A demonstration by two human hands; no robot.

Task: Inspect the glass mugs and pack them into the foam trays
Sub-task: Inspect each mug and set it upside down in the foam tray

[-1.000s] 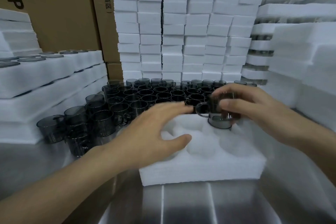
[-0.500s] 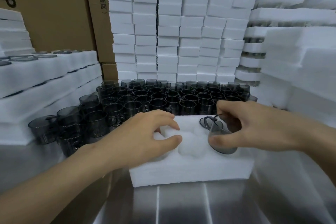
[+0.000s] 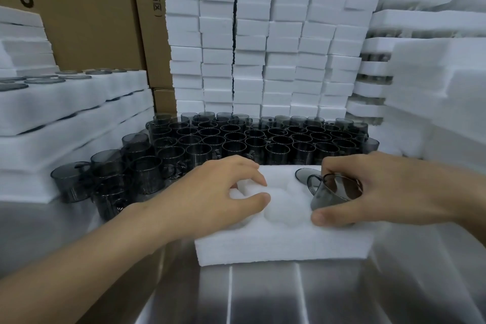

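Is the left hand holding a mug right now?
No, the left hand rests on the foam tray; only the right hand grips a mug.

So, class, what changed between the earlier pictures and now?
The right hand lowered the glass mug, tilting it, onto the right side of the foam tray, still gripping it. The left hand came down onto the tray. The loose mugs behind stayed put.
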